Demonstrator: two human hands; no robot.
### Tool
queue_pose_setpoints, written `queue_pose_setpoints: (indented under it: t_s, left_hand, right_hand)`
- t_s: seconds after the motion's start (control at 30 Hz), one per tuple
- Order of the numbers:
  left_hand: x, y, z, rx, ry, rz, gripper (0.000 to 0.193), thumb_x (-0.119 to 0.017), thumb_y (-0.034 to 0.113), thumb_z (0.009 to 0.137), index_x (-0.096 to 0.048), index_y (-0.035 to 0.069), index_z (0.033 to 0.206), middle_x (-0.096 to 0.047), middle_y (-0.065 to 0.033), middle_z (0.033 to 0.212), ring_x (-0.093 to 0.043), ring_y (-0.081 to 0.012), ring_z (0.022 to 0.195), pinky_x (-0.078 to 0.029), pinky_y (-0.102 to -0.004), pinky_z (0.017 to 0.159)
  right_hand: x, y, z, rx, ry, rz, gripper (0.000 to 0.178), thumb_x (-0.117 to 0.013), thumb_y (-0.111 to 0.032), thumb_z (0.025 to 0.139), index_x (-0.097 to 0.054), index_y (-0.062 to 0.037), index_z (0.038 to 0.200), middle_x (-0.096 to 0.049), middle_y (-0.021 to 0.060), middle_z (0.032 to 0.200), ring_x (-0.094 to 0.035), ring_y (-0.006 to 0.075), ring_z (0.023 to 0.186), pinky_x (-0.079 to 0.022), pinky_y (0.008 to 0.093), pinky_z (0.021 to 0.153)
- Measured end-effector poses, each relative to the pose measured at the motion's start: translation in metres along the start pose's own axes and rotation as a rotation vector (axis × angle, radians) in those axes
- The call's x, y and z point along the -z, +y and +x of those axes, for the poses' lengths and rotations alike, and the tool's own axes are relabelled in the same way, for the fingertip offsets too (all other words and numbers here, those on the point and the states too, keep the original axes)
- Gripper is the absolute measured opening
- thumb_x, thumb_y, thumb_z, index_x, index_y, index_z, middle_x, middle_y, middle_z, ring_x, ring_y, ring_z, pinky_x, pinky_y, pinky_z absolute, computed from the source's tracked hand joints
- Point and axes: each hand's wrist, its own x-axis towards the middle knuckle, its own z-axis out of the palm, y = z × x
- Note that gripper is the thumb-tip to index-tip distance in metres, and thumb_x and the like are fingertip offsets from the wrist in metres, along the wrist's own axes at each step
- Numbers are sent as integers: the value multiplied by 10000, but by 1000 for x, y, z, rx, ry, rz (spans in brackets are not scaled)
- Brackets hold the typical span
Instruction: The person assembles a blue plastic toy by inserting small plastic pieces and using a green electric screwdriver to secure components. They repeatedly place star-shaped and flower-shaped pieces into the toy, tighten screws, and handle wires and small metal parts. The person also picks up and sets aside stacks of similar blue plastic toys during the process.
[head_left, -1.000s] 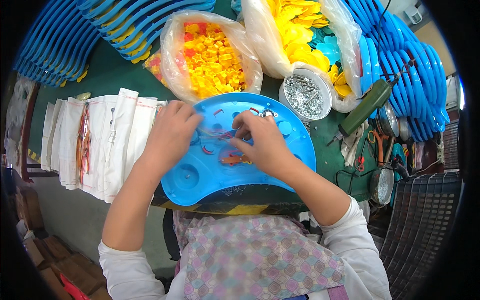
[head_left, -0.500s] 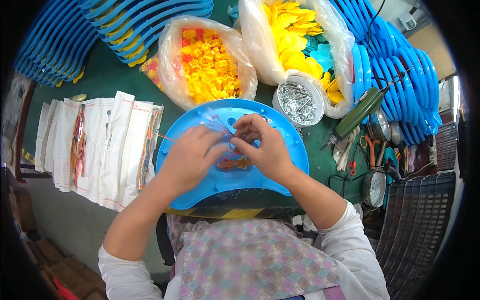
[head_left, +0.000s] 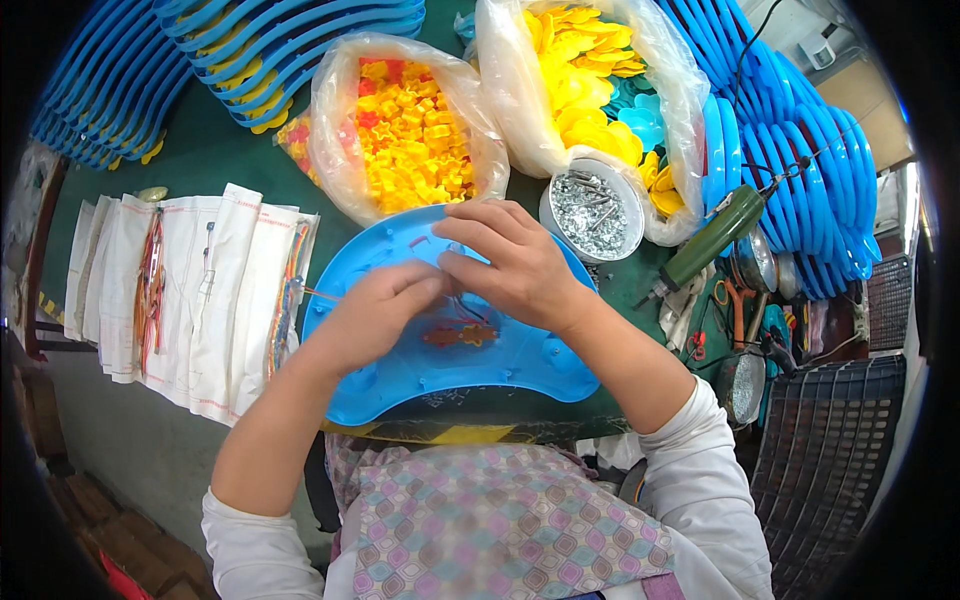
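Blue panel, flat on the green table, directly before the patterned apron. Lies with its long axis left to right, sunken edge toward the body, arched edge away, studded inner face upward. Bears a small orange-and-yellow part near the middle, also lengthwise left to right, with thin wires just beyond it. Over the panel's middle, close together, the left hand, pointing rightward with bent fingers, and the right hand, with fingers curled leftward. Cannot tell the grip of either, with fingertips blurred or hidden. Beyond the panel, a clear plastic bag, mouth open, full of small yellow and red pieces. To its right, a larger bag of flat yellow and teal petal-shaped pieces. Just beside the panel's far right edge, a white tub heaped with loose metal screws. Leftward, white sheets with bundled coloured wires. Rightward, a green power screwdriver, tip toward the lower left; nearer the body, a metal dish of small grey bits, beside a black crate.
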Motion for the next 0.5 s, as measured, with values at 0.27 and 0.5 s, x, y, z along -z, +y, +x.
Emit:
queue_pose_setpoints:
  t_s: [0.27,0.5]
  left_hand:
    - [1,-23,2,-582,444,802,198,-775,110,813,-723,57,997,-627,-134,947,-603,-325,909,-522,-416,828]
    - [-6,-23,-6,-441,522,992,310,-847,146,725,-676,61,969,-608,-103,1050,-553,-315,1048,-472,-432,873]
  right_hand:
    - [-18,-18,0,-486,-49,599,253,-744,9,800,-728,-66,1041,-674,106,933,-685,292,853,-554,376,739]
    - [-31,-10,6,-211,-99,293,134,-739,-75,795,-698,-75,922,-591,102,959,-629,304,882,-526,421,743]
